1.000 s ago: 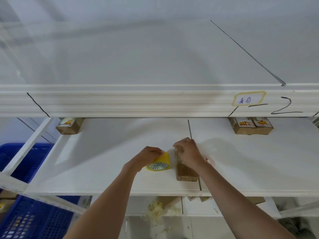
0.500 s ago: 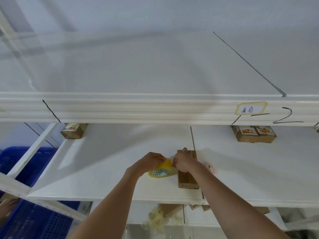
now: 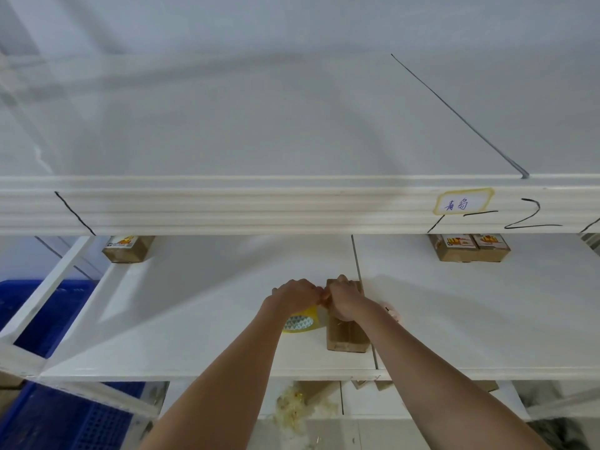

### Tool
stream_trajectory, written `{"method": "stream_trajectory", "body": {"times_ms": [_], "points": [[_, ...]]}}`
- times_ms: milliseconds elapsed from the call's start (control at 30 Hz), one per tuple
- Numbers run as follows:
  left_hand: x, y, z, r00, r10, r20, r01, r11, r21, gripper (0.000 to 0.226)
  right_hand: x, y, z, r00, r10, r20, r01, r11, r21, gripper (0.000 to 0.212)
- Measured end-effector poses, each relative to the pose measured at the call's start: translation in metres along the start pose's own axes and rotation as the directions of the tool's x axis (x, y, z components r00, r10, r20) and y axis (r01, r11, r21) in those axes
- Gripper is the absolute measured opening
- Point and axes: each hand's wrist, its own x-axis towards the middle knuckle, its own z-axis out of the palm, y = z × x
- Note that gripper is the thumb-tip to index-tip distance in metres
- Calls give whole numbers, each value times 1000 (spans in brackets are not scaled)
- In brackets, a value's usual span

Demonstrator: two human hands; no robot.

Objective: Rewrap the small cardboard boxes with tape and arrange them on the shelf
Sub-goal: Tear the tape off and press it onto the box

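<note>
On the middle shelf (image 3: 194, 319), a box (image 3: 346, 332) lies with its long axis running near to far, just left of the shelf seam. The right hand (image 3: 344, 302) curls over the box's far half, pressing it down. The left hand (image 3: 293, 295) grips the tape roll (image 3: 300, 323), which sits just left of the box, touching or nearly so. The two hands meet knuckle to knuckle at the box's far left edge, fingers curled; whether they pinch a tape end there cannot be told. Judging by this, the tape must travel rightward across the box. Three other boxes sit far back.
</note>
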Motion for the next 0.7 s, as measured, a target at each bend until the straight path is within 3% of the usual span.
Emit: {"method": "stream_trajectory", "body": {"times_ms": [100,300,467,600,700], "points": [[2,0,-1,1000,22,-19,-23,999,-40,30,0,3,0,1000,-7,-11,7,1000,22,29],[7,2,-13,994,-44,101,44,999,-5,36,1,1,0,1000,-3,11,3,1000,19,24],[14,10,-15,993,-11,114,6,999,45,18,3,1,-1,999,-6,34,6,1000,-20,27],[10,3,-9,991,27,134,-25,1000,-12,35,4,6,-3,999,-24,43,24,1000,-18,32],[8,-7,-6,993,55,103,-45,994,-103,30,4,7,-2,999,-30,46,30,999,-10,34]]}}
